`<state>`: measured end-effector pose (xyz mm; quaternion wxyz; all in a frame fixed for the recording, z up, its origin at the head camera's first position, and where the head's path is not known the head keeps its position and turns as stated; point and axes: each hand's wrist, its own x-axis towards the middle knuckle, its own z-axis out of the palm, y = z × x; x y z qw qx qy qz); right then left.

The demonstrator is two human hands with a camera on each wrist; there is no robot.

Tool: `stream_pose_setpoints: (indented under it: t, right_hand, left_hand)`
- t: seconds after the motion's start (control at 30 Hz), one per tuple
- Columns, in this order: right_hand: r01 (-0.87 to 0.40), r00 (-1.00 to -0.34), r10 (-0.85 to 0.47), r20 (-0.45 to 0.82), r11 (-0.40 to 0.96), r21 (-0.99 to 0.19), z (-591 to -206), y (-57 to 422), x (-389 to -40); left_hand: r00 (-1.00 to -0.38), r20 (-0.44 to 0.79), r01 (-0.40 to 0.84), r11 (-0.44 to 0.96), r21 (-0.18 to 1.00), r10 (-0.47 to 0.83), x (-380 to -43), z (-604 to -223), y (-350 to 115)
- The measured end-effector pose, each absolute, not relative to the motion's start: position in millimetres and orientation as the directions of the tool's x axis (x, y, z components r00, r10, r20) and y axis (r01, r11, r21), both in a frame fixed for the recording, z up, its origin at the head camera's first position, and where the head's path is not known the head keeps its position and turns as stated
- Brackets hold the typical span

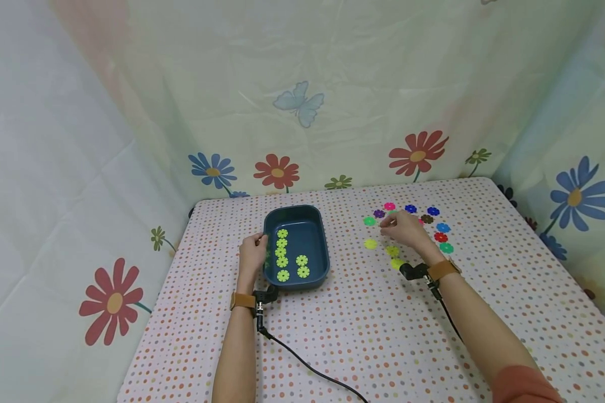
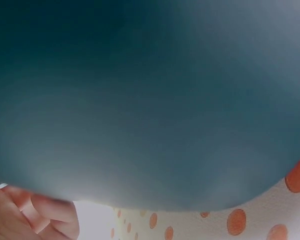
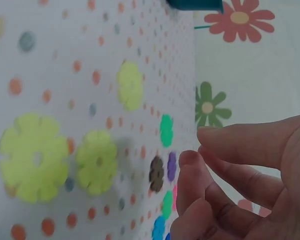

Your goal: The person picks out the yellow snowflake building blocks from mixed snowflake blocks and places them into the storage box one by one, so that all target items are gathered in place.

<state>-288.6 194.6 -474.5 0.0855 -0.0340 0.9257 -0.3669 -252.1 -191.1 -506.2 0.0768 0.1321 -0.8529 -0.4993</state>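
Note:
At the left side of a dark blue tray (image 1: pixel 310 235), my left hand (image 1: pixel 252 256) grips the rim with curled fingers. The tray's wall fills most of the left wrist view, hiding part of that hand. Yellow flower-shaped plastic discs (image 1: pixel 282 261) lie inside, a column along the left and two at the right. My right hand (image 1: pixel 402 228) hovers over loose discs on the table, thumb and forefinger bent toward each other with a gap between them. Nothing shows between those fingers in the right wrist view. Near it lie yellow discs (image 3: pixel 96 162) and a green disc (image 1: pixel 370 221).
Discs in other colours, among them a red one (image 1: pixel 441 237), a blue one (image 1: pixel 443 228) and a purple one (image 1: pixel 379 214), lie around the right hand. A dotted cloth (image 1: pixel 353 336) covers the table. Black cables (image 1: pixel 307 365) trail from both wrist cameras. A flowered curtain (image 1: pixel 353 140) stands behind.

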Motion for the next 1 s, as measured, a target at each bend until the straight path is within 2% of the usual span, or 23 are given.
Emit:
stream_pose_setpoints:
  t: [0.2,0.47,1.0]
  right_hand:
    - [0.05,-0.987,-0.062,-0.145,0.751,-0.658,-486.2,215.2,-281.3]
    - [0.075,-0.986,-0.045,-0.164,0.752,-0.655,-498.7,232.6,-273.9]
    - [0.078,-0.972,-0.075,-0.222,0.788,-0.61,-500.8,223.1,-261.0]
  left_hand:
    - [-0.954,-0.001,-0.15,0.47,0.87,-0.301,-251.2,-506.4,-190.9]
    - [-0.951,-0.004,-0.158,0.472,0.867,-0.31,-252.6,-507.0,-191.1]
    - [-0.95,-0.007,-0.165,0.481,0.861,-0.314,-254.1,-508.5,-190.8]
